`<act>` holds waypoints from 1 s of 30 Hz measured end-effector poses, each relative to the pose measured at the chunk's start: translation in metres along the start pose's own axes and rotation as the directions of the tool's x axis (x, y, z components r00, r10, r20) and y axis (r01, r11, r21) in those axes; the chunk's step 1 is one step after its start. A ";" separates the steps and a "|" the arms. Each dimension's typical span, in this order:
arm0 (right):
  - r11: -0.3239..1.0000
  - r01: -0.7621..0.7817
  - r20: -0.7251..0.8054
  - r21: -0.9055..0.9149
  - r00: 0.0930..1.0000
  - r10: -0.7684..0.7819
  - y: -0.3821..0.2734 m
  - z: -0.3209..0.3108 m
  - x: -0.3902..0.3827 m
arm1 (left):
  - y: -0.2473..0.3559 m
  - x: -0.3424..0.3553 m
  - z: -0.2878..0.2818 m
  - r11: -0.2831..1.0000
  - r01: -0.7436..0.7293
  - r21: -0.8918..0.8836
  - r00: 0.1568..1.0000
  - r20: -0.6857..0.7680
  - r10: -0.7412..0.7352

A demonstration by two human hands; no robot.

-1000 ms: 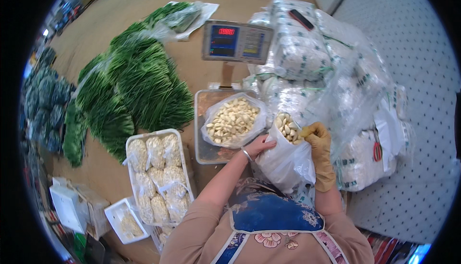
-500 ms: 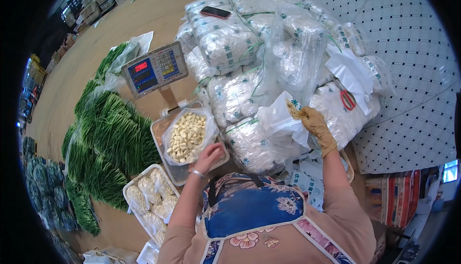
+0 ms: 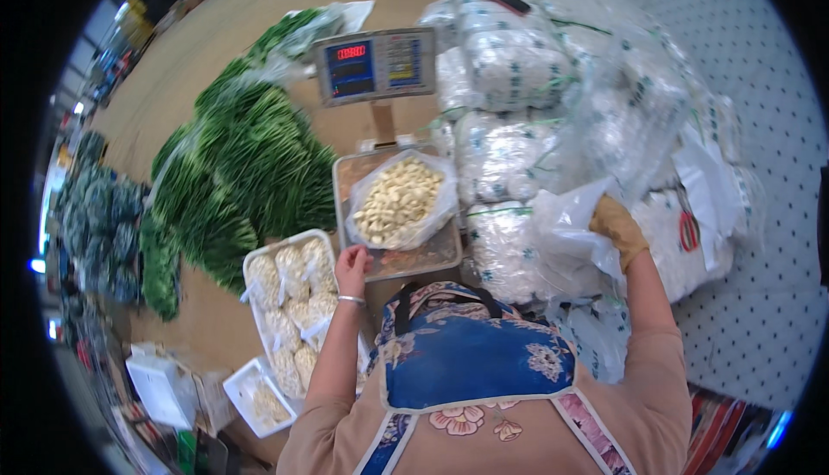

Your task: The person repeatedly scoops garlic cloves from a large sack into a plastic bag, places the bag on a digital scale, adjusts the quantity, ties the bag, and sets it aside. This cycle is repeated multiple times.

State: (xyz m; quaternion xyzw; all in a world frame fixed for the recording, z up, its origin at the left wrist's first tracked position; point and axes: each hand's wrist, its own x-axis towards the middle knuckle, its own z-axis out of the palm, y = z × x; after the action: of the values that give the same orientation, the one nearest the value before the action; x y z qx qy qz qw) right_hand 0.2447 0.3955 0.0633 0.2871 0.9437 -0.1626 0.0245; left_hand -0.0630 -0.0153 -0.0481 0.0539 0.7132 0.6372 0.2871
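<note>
My left hand [image 3: 351,269], bare with a bracelet at the wrist, rests at the near edge of the metal scale tray [image 3: 432,255]. On that tray sits an open clear bag of peeled garlic cloves [image 3: 399,199]. My right hand [image 3: 618,230] wears a tan glove and grips a clear plastic bag [image 3: 566,220] raised against the heap of white packed bags [image 3: 518,86]. The scale's display [image 3: 376,65] stands on a post behind the tray.
Bundles of green stalks [image 3: 246,173] lie left of the scale, and dark leafy greens [image 3: 99,216] lie farther left. A white crate of bagged garlic [image 3: 289,302] and a smaller white tray [image 3: 259,397] sit near my left side. Red-handled scissors [image 3: 688,226] rest on the bags at right.
The camera has swung, so the scene sits differently. My left hand has slid off the garlic bag to the tray's near edge. My right hand still holds a clear bag.
</note>
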 end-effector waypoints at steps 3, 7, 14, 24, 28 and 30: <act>0.974 -0.199 0.077 -0.109 0.975 0.208 -0.004 0.024 0.012 | -0.018 0.021 -0.020 0.996 0.026 0.089 0.950 -0.312 0.003; 0.952 -0.306 -0.062 -0.034 0.951 0.303 0.010 0.041 0.020 | -0.028 0.063 -0.017 0.951 0.147 0.271 0.938 -0.344 -0.047; 0.934 -0.339 -0.231 0.111 0.906 0.356 0.073 0.086 0.015 | -0.033 0.123 -0.008 0.877 -0.024 0.479 0.995 -0.077 0.069; 0.923 -0.382 -0.099 0.047 0.918 0.385 0.007 0.034 0.012 | 0.031 0.109 0.001 0.992 -0.075 0.097 0.997 -0.005 0.076; 0.949 -0.144 0.021 -0.279 0.988 0.156 0.017 0.014 0.020 | 0.069 0.092 0.003 0.985 -0.020 -0.169 1.000 0.016 0.023; 0.965 -0.246 -0.141 -0.096 0.963 0.231 0.031 0.012 0.017 | 0.075 0.088 -0.006 0.941 -0.003 -0.339 0.995 0.096 0.038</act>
State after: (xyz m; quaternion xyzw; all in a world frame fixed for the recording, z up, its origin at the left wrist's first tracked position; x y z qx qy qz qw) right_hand 0.2467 0.4249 0.0406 0.4068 0.9094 -0.0864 -0.0007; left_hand -0.1608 0.0317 -0.0075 0.0434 0.5770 0.7497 0.3212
